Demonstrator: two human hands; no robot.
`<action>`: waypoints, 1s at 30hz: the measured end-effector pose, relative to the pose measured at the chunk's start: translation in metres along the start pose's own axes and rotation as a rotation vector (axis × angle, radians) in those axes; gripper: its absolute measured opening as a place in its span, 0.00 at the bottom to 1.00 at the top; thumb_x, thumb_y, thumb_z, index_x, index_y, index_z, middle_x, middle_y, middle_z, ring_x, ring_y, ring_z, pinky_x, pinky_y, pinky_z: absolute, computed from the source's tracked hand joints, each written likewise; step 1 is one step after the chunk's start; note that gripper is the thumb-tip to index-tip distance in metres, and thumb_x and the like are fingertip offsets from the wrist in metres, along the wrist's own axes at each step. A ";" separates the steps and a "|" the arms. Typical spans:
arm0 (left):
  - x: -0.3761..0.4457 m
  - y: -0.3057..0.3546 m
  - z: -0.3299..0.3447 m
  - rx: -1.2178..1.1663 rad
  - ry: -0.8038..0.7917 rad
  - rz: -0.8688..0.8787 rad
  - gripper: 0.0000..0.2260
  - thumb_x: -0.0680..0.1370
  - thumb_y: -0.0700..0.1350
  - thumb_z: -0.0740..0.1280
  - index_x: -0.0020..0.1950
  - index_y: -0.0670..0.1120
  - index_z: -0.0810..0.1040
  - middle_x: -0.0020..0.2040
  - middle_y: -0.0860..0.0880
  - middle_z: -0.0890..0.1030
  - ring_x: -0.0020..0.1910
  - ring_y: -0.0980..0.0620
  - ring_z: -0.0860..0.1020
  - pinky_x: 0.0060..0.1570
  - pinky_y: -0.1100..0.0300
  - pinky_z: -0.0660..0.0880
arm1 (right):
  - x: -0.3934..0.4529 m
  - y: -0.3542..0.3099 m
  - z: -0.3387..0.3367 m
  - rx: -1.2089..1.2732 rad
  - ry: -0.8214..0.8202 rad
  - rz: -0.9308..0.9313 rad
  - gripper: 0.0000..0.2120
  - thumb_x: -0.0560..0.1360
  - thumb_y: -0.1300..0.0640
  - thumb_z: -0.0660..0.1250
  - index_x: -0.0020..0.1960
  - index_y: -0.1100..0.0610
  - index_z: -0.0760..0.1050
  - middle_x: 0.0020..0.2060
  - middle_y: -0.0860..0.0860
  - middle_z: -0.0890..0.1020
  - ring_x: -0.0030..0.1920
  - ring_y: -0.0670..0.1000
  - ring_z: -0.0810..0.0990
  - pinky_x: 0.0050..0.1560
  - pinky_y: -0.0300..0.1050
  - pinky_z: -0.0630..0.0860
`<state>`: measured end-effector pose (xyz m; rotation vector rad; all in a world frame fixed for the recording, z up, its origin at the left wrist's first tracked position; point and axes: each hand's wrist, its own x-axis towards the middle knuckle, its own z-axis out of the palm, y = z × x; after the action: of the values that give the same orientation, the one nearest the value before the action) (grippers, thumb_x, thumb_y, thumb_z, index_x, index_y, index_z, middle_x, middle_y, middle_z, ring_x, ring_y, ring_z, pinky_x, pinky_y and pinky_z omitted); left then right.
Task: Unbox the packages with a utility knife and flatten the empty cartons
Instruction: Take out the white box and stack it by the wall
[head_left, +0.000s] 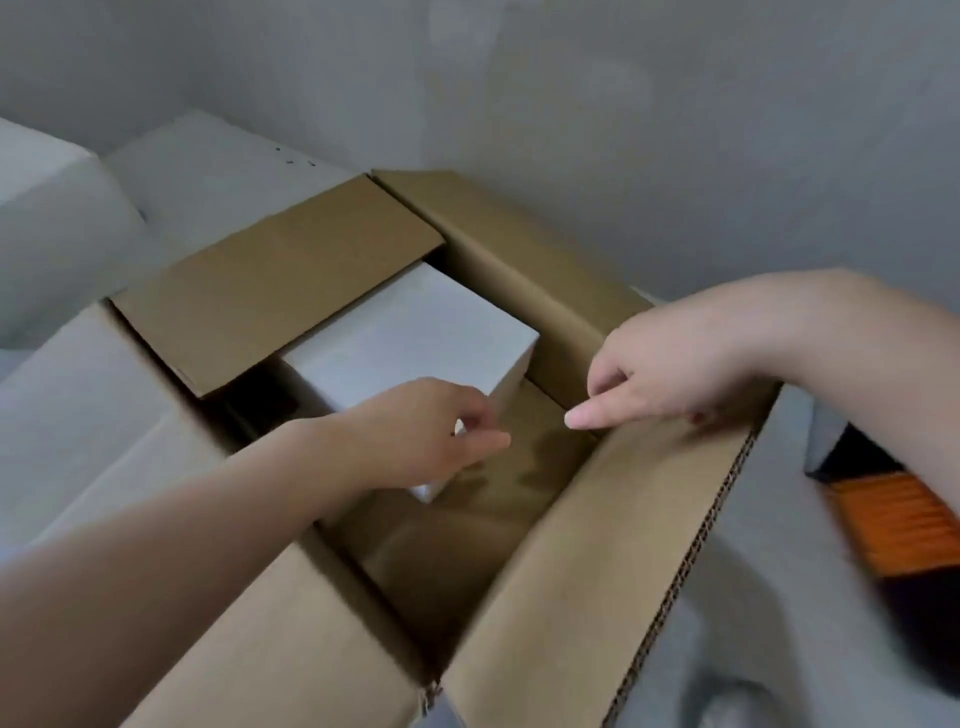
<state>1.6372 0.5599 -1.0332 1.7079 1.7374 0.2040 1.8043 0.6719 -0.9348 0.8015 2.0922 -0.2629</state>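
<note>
The near flap (597, 561) of the brown carton (519, 249) stands open toward the camera. Beyond it, inside, the left hand (431, 431) curls fingers over the near corner of a white inner box (410, 332); blur hides how firm that grip is. The right hand (670, 374) holds nothing, fingers loosely extended over the carton's rim beside the right flap. Farther back, the left flap (270, 291) overhangs the white box; lifted one-handed, it may snag there or slip. An orange-and-black object (883, 525), perhaps the utility knife, lies outside right.
</note>
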 end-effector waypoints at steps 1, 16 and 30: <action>0.007 0.005 0.012 0.043 -0.039 0.030 0.13 0.78 0.61 0.60 0.51 0.55 0.77 0.45 0.57 0.79 0.45 0.56 0.78 0.48 0.59 0.75 | 0.003 0.005 0.012 -0.041 -0.027 0.015 0.29 0.75 0.30 0.51 0.52 0.52 0.76 0.42 0.51 0.83 0.43 0.52 0.84 0.45 0.46 0.79; 0.048 0.025 0.090 0.198 -0.097 0.199 0.19 0.75 0.66 0.61 0.52 0.51 0.72 0.47 0.55 0.76 0.45 0.53 0.76 0.45 0.55 0.75 | 0.075 0.027 0.137 -0.221 0.240 -0.102 0.50 0.63 0.20 0.43 0.70 0.54 0.64 0.62 0.54 0.72 0.68 0.57 0.64 0.73 0.62 0.50; 0.010 -0.140 -0.003 0.215 0.225 -0.346 0.31 0.81 0.60 0.53 0.78 0.45 0.51 0.79 0.47 0.47 0.77 0.50 0.46 0.74 0.53 0.47 | 0.152 -0.046 0.009 -0.014 0.457 -0.271 0.34 0.74 0.30 0.44 0.69 0.50 0.65 0.67 0.51 0.66 0.67 0.53 0.65 0.68 0.49 0.64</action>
<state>1.5214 0.5524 -1.1123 1.5418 2.2596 0.0552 1.7161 0.7006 -1.0642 0.6066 2.6355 -0.2233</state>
